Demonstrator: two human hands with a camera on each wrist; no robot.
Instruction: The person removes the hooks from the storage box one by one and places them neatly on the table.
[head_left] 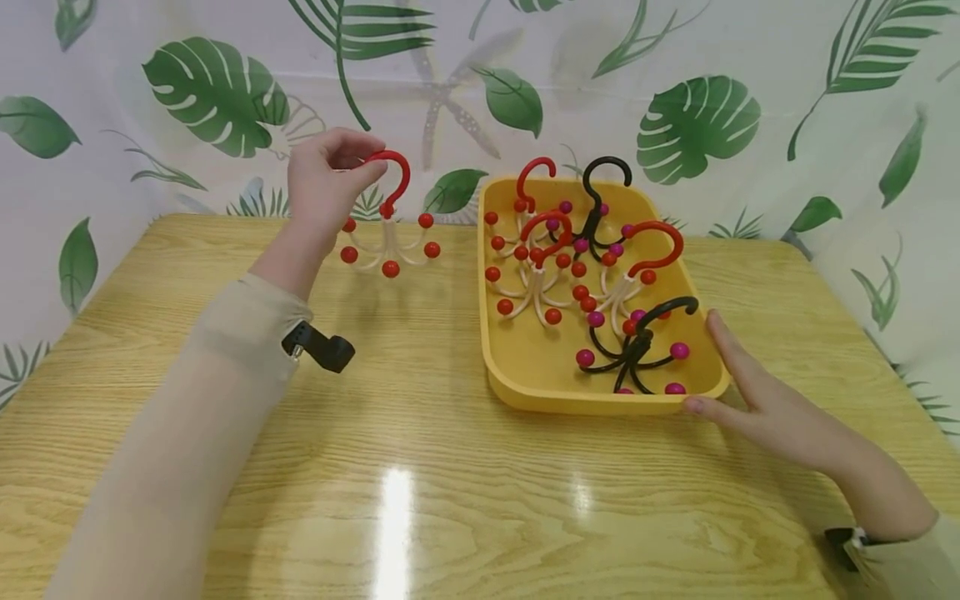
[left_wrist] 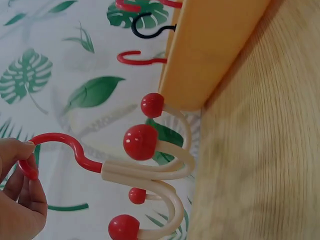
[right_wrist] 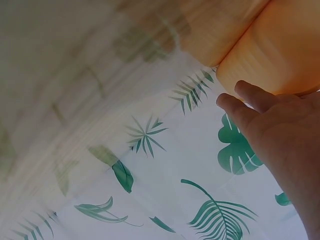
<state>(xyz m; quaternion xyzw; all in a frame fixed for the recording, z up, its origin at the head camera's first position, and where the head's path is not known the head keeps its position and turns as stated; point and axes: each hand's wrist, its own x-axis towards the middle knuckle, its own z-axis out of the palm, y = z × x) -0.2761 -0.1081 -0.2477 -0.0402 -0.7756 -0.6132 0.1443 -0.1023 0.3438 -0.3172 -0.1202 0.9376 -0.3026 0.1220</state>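
I have the left hand (head_left: 326, 179) raised, the right hand (head_left: 780, 417) at the yellow tray (head_left: 585, 404).
Head: the left grip pinches a red-hooked hanger (head_left: 388, 237) above the table (head_left: 525, 500), left of the tray; the right grip is spread, touching the near-right corner. Left wrist: thumb and fingers curl at the hook (left_wrist: 60, 136). Right wrist: fingers extend, gripping nothing.

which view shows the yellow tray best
The head view: it shows the yellow tray from above, rim and inside. The left wrist view has mainly an outer wall; the right wrist view, just part of its outside.
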